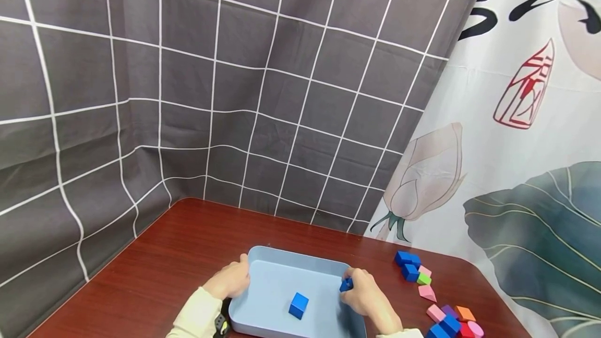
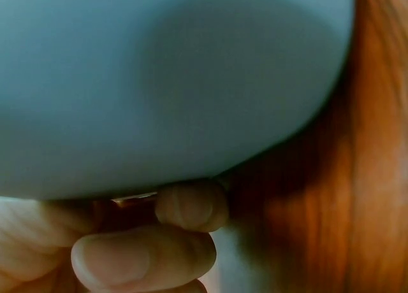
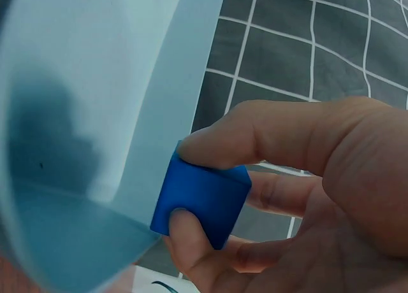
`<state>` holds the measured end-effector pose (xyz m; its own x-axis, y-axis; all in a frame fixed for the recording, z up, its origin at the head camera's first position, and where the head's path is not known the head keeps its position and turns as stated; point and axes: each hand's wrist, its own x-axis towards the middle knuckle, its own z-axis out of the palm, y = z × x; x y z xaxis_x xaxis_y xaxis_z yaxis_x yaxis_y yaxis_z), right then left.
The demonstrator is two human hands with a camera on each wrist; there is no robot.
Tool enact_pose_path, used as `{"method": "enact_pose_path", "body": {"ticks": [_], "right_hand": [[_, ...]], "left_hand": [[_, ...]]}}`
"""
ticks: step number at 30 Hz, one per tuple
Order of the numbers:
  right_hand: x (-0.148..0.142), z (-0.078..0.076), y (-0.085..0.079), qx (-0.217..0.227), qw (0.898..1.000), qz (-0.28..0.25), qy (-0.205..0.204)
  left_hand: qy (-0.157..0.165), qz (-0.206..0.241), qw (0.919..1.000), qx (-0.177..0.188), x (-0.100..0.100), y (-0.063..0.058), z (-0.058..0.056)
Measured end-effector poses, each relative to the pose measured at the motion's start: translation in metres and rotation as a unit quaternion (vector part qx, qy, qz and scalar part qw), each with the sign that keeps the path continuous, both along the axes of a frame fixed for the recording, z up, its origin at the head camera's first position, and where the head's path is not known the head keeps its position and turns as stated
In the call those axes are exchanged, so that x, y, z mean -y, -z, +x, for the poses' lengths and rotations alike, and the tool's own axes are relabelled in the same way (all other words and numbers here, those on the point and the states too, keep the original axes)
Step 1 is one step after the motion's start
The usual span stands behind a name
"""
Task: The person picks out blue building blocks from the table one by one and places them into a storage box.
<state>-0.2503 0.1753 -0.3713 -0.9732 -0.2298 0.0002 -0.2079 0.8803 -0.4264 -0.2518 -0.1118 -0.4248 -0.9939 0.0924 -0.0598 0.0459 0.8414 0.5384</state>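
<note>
A light blue tray (image 1: 274, 280) lies on the table in the head view. My left hand (image 1: 230, 279) grips its left rim; in the left wrist view, curled fingers (image 2: 146, 258) meet the tray's edge (image 2: 191, 95). At the right rim, my right hand (image 1: 363, 293) pinches a blue cube (image 1: 346, 284). The right wrist view has the thumb on one face of that blue cube (image 3: 201, 194) and a fingertip on another, right by the tray wall (image 3: 162, 95). Inside the tray sits a second blue cube (image 1: 298, 305), apart from both hands.
Right of the tray, blue blocks (image 1: 409, 273), a green block (image 1: 424, 279) and a pink triangular block (image 1: 427, 292) lie on the brown table (image 1: 202, 233). Nearer the front is a cluster with an orange block (image 1: 465, 313). A grey checked curtain (image 1: 281, 93) hangs behind.
</note>
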Motion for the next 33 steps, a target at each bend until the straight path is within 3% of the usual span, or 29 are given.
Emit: {"method": "enact_pose_path", "body": {"ticks": [6,19,27,33], "right_hand": [[0.005,0.002,0.004,-0.003,1.0,0.01,-0.01],[0.016,0.008,0.009,0.063,0.998,0.023,0.004],[0.021,0.011,0.012,0.065,0.996,0.049,-0.026],[0.026,0.012,0.016,0.076,0.995,0.032,-0.064]], "left_hand": [[0.004,0.001,1.0,-0.005,0.001,-0.001,0.0],[0.003,-0.005,0.9999,-0.011,0.0,-0.001,0.0],[0.003,-0.004,1.0,-0.008,0.0,-0.002,0.0],[0.002,-0.004,0.9999,-0.014,-0.001,-0.002,0.001]]}}
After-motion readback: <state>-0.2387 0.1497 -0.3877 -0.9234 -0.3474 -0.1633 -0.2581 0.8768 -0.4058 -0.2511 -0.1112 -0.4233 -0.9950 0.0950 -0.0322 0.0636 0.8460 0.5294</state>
